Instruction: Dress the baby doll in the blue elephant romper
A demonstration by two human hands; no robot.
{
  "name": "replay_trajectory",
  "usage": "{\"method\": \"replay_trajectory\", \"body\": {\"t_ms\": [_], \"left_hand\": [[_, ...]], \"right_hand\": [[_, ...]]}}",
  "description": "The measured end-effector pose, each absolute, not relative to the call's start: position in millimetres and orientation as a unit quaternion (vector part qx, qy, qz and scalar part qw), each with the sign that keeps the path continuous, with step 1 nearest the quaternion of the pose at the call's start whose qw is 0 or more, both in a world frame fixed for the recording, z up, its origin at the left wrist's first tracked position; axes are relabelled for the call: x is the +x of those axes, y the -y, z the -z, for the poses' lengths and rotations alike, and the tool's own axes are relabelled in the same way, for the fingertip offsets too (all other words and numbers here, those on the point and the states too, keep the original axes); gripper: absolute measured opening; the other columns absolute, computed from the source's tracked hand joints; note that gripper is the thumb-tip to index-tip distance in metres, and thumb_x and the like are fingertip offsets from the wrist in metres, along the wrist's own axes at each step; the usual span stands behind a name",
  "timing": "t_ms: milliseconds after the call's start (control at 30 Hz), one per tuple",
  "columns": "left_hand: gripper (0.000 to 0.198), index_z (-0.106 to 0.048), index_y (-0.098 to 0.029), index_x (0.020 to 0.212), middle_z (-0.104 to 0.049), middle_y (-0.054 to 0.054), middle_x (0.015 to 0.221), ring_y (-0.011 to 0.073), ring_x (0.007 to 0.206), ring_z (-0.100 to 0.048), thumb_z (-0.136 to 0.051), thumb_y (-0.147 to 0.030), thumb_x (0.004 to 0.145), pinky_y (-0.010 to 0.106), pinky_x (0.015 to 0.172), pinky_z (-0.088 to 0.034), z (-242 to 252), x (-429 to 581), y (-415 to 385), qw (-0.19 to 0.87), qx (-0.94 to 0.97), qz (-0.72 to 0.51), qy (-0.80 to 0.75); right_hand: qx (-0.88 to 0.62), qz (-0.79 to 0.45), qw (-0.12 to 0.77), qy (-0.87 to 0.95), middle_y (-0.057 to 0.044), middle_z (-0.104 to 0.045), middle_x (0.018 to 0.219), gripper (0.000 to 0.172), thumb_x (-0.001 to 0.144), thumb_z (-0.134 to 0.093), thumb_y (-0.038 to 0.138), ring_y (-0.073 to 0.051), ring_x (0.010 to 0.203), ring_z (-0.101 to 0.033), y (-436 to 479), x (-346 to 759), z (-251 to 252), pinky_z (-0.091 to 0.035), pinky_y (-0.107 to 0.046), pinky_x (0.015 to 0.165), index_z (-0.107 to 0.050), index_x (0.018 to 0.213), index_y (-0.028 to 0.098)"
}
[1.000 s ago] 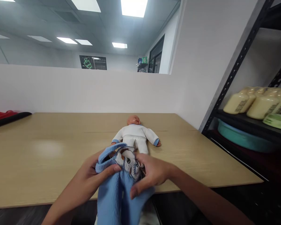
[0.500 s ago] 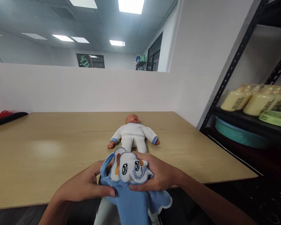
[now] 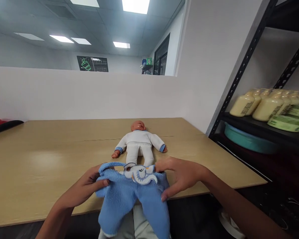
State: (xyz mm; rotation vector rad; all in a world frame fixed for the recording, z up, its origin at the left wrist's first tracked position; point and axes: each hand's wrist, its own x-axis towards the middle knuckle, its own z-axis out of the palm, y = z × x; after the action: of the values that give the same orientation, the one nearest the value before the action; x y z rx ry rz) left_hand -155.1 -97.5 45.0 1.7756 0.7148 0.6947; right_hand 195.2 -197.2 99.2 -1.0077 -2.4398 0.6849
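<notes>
A pair of blue fleece doll overalls (image 3: 151,209), with an elephant face embroidered on the white bib, hangs over the table's front edge with both legs spread downward. My left hand (image 3: 83,189) grips its left side near the strap, thumb in front and fingers mostly hidden behind. At the other side of the waist, my right hand (image 3: 183,174) has its fingers over the upper edge and its thumb against the front. Just beyond the garment a baby doll (image 3: 139,137) lies on its back, dressed in a white top with blue cuffs, its arms spread and head away from me.
The wooden table (image 3: 52,186) runs back to a white half wall (image 3: 89,96). At the right stands a black metal shelf with pale yellow bottles (image 3: 269,106), green tubs (image 3: 286,122) and a teal basin (image 3: 249,139). A red and black item (image 3: 5,126) lies at the far left.
The overalls have been lowered and opened out, so both legs now show and the elephant bib tips back. My hands have moved apart to its two sides.
</notes>
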Motion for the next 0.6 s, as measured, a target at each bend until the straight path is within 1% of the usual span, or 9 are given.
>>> {"method": "replay_trajectory", "body": {"t_ms": [67,133,267,333,400,467,500,533,600], "left_hand": [[0.064,-0.079,-0.025,0.123,-0.08,0.011,0.113,0.0326,0.102,-0.071,-0.08,-0.069,0.077,0.039,0.09,-0.06,-43.1,-153.7,96.0,0.524,0.739,-0.292,-0.306],[0.064,-0.081,-0.024,0.118,-0.08,0.011,0.111,0.0325,0.1,-0.071,-0.082,-0.071,0.074,0.039,0.089,-0.061,-41.2,-153.8,93.6,0.517,0.738,-0.302,-0.312],[0.061,-0.083,-0.02,0.101,-0.079,0.009,0.094,0.0303,0.09,-0.07,-0.085,-0.072,0.068,0.037,0.08,-0.06,-39.0,-155.0,88.8,0.502,0.752,-0.298,-0.307],[0.058,-0.083,-0.019,0.093,-0.078,0.008,0.087,0.0283,0.083,-0.068,-0.085,-0.071,0.068,0.035,0.075,-0.059,-39.9,-153.2,87.7,0.501,0.77,-0.273,-0.287],[0.055,-0.083,-0.018,0.086,-0.077,0.007,0.083,0.0264,0.079,-0.067,-0.084,-0.071,0.069,0.033,0.072,-0.057,-41.8,-149.8,88.4,0.494,0.787,-0.257,-0.265],[0.052,-0.084,-0.019,0.087,-0.079,0.008,0.087,0.0269,0.082,-0.067,-0.084,-0.068,0.072,0.034,0.075,-0.058,-43.7,-145.5,90.7,0.489,0.786,-0.27,-0.264],[0.051,-0.084,-0.019,0.093,-0.08,0.009,0.093,0.0284,0.086,-0.069,-0.083,-0.067,0.073,0.035,0.079,-0.059,-44.6,-143.2,92.5,0.487,0.779,-0.286,-0.272],[0.051,-0.084,-0.021,0.1,-0.081,0.01,0.101,0.0306,0.092,-0.07,-0.083,-0.065,0.074,0.037,0.085,-0.059,-45.6,-140.6,94.6,0.484,0.771,-0.301,-0.284],[0.054,-0.081,-0.023,0.113,-0.08,0.011,0.117,0.035,0.106,-0.07,-0.083,-0.062,0.076,0.042,0.097,-0.058,-48.6,-134.2,99.3,0.467,0.767,-0.319,-0.303]], "right_hand": [[-0.359,-0.256,0.252,0.861,0.0,-0.07,0.095,0.046,0.072,-0.092,0.052,-0.018,0.089,-0.064,199.0,195.1,-99.8,-0.051,-0.028,0.084,-0.072,0.099,0.019],[-0.355,-0.27,0.271,0.853,0.0,-0.07,0.095,0.047,0.072,-0.093,0.05,-0.017,0.088,-0.063,198.7,195.9,-100.5,-0.05,-0.028,0.085,-0.072,0.101,0.02],[-0.397,-0.274,0.261,0.836,0.001,-0.067,0.091,0.051,0.073,-0.093,0.05,-0.015,0.082,-0.06,193.1,201.0,-99.2,-0.048,-0.026,0.077,-0.072,0.108,0.02],[-0.428,-0.262,0.249,0.828,0.002,-0.063,0.089,0.055,0.073,-0.092,0.052,-0.014,0.079,-0.057,189.4,204.4,-96.3,-0.045,-0.025,0.071,-0.069,0.112,0.02],[-0.441,-0.254,0.22,0.832,0.003,-0.061,0.086,0.056,0.075,-0.089,0.055,-0.014,0.075,-0.054,186.5,206.6,-92.2,-0.043,-0.025,0.069,-0.068,0.113,0.02],[-0.422,-0.244,0.194,0.852,0.002,-0.061,0.089,0.053,0.076,-0.088,0.057,-0.015,0.08,-0.056,185.6,204.7,-87.3,-0.047,-0.027,0.075,-0.07,0.109,0.019],[-0.406,-0.237,0.192,0.862,-0.001,-0.063,0.095,0.054,0.075,-0.088,0.058,-0.018,0.087,-0.059,186.1,201.5,-84.5,-0.049,-0.03,0.082,-0.07,0.108,0.019],[-0.393,-0.23,0.2,0.868,-0.003,-0.064,0.104,0.058,0.073,-0.09,0.058,-0.021,0.097,-0.06,187.2,196.4,-81.5,-0.05,-0.033,0.091,-0.07,0.11,0.018],[-0.386,-0.241,0.241,0.857,-0.008,-0.064,0.123,0.077,0.065,-0.095,0.058,-0.026,0.115,-0.06,190.8,180.9,-74.5,-0.048,-0.039,0.105,-0.065,0.124,0.018]]}}
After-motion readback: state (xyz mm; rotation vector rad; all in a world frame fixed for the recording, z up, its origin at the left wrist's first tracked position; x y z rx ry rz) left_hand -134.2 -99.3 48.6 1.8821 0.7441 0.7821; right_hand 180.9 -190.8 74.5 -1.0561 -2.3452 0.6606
